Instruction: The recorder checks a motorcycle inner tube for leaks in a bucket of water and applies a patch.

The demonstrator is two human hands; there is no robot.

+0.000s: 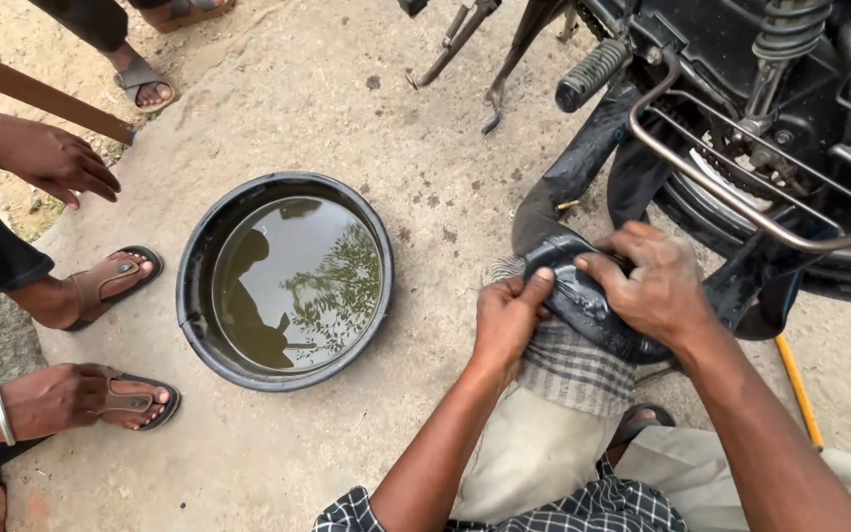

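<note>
Black round basin (194, 286) sits on the concrete ground (425, 177), left of centre. Thick rolled rim, scuffed outer wall. Holds murky brownish water (297, 281), still surface, mirroring tree foliage and a dark silhouette. Nothing seen floating in it.

Black rubber inner tube (588, 305) lies folded over the person's raised knee, on a grey checked cloth (573, 365) that pads the knee. The rubber is matte, dusty, creased at the fold. From the knee the tube runs up and right toward the rear wheel (731, 212) of a motorcycle (741, 59), which stands at the top right.

Left hand (506, 320): clenched on the near edge of the tube, thumb on top, pinching rubber against cloth. Right hand (647, 286): fingers curled over the top of the fold, grasping and pressing the tube down. Hands are just beside each other, both touching the tube.

Motorcycle detail: ribbed rubber foot peg (593, 74), bent metal guard rail (721, 192), coil spring (785, 34) at the top edge. A yellow rod (800, 389) lies on the ground beside the right forearm.

Bystanders at the left edge: sandalled feet (110, 281), a hand (56, 163) hanging open, another hand (56, 399) with a metal bangle (0, 414) at the wrist. A brown wooden stick (36, 94) crosses the upper left corner.
</note>
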